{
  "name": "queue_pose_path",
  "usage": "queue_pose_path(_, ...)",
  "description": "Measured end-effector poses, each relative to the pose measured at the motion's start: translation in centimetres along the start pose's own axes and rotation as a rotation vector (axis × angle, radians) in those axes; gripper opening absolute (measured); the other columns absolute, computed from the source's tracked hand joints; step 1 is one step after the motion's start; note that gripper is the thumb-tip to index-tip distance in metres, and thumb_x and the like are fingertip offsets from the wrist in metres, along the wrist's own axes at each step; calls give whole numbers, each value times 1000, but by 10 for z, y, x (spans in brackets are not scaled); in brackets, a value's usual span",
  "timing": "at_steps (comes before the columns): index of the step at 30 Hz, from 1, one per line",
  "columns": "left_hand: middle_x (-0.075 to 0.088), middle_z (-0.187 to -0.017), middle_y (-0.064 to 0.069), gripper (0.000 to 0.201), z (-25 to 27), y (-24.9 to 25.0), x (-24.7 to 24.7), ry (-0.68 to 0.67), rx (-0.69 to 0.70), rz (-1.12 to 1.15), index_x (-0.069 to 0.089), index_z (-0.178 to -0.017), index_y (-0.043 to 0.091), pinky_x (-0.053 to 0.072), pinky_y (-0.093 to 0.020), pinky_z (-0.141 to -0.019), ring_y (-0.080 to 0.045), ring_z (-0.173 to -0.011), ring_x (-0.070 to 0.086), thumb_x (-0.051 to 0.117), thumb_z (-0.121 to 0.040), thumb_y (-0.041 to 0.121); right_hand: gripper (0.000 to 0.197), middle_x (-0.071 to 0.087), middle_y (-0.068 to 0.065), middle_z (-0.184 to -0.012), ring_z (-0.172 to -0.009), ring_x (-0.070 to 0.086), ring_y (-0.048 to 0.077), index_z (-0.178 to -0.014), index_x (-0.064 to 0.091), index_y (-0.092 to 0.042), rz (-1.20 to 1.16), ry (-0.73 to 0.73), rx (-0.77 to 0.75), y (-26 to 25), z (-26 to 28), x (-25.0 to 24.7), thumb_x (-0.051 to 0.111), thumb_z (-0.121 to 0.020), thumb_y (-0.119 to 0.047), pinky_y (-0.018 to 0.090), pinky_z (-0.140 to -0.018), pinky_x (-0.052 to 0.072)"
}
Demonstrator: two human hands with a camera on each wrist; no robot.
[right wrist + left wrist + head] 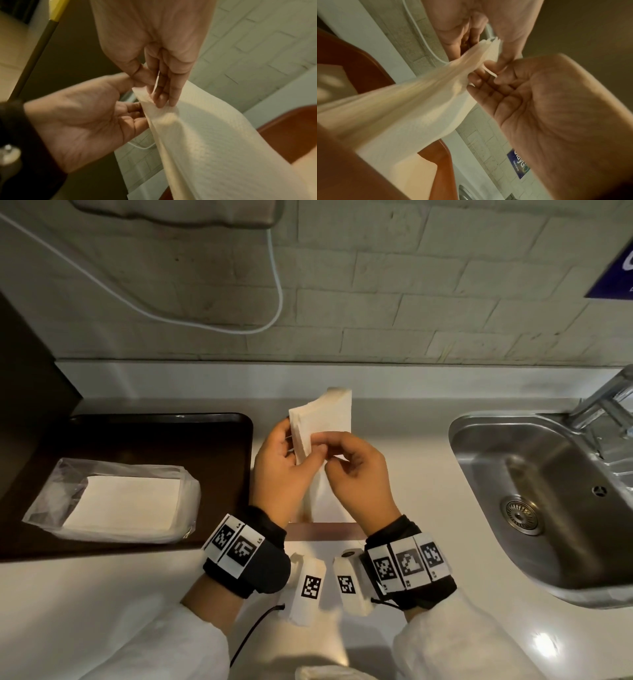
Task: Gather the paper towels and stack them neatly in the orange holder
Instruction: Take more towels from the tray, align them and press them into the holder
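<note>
Head view, left hand point(279, 470) gripping a stack of paper towels point(320, 419) upright above the tabletop point(394, 419) middle, right hand point(356, 470) pinching one sheet's edge, orange holder point(325, 530) sitting just beneath the wrists, bagged towels point(120, 505) lying on the brown tray point(154, 433) at the left edge.

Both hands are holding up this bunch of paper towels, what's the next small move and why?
Probably square the bunch first: the paper towels held by the left hand and right hand show uneven, fanned edges in the left wrist view. Then lower them into the orange holder below.
</note>
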State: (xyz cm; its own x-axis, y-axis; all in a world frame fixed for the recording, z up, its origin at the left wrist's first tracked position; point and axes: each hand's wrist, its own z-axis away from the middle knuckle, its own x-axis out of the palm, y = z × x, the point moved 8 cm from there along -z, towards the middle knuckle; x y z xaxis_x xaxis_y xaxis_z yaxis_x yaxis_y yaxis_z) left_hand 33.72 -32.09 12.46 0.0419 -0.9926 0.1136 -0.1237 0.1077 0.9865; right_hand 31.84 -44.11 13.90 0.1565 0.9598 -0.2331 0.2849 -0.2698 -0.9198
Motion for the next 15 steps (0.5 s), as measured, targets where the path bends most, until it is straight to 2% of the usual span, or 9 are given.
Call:
queue_pose_path(3, 62, -102, 7, 31, -4, 3, -9, 25, 37, -120, 54, -107, 23, 50, -15, -81, -2, -95, 61, 58, -85, 1, 27, 65, -5, -87, -79, 63, 3, -91, 61, -20, -108, 180, 100, 13, 0, -19, 60, -81, 5, 15, -73, 51)
queue_pose_path(5, 60, -102, 11, 29, -6, 8, -12, -7, 63, -141, 52, -108, 25, 51, -25, -86, -9, -99, 61, 55, -88, 3, 34, 60, -2, -105, -93, 58, 1, -107, 54, -18, -116, 256, 160, 23, -1, -29, 67, -80, -1, 15, -76, 49)
queue_pose_path(7, 59, -104, 12, 31, -7, 18, -11, -81, 72, -108, 50, -107, 30, 52, -24, -85, -5, -98, 61, 51, -90, 4, 65, 47, 3, -135, -121, 47, 9, -134, 37, -14, -118, 153, 201, 30, -7, -25, 70, -79, -9, 17, -88, 49)
queue_pose_path(9, 60, -105, 11, 32, -7, 26, -8, -167, 63, -50, 48, -108, 32, 53, -24, -85, -2, -96, 61, 47, -91, 4, 85, 40, 7, -145, -131, 43, 16, -145, 22, -14, -188, 24, 201, 30, -12, -17, 70, -75, -19, 29, -99, 49)
queue_pose_path(10, 60, -105, 10, 32, -7, 27, -6, -202, 49, -23, 47, -107, 32, 52, -26, -87, -3, -96, 61, 46, -92, 5, 83, 44, 9, -142, -129, 46, 19, -143, 24, -14, -220, -15, 201, 28, -14, -14, 69, -74, -24, 33, -100, 49)
queue_pose_path(12, 59, -106, 9, 34, -6, 25, -5, -237, 6, 34, 46, -107, 34, 50, -29, -91, -5, -98, 60, 42, -93, 4, 62, 53, 10, -130, -120, 53, 22, -131, 39, -19, -241, -32, 221, 27, -14, -9, 64, -74, -24, 38, -99, 48)
queue_pose_path(13, 58, -107, 9, 35, -5, 22, -5, -241, -18, 54, 44, -108, 34, 48, -31, -93, -6, -99, 58, 40, -93, 3, 51, 57, 5, -123, -115, 55, 21, -122, 44, -25, -240, -28, 233, 29, -13, -7, 60, -74, -22, 39, -97, 47)
queue_pose_path(15, 54, -110, 9, 37, -4, 16, -5, -237, -39, 44, 40, -116, 30, 44, -31, -99, -6, -104, 54, 39, -93, 1, 39, 61, -15, -107, -105, 57, 10, -107, 46, -39, -185, -19, 232, 31, -8, -5, 57, -74, -23, 38, -94, 47)
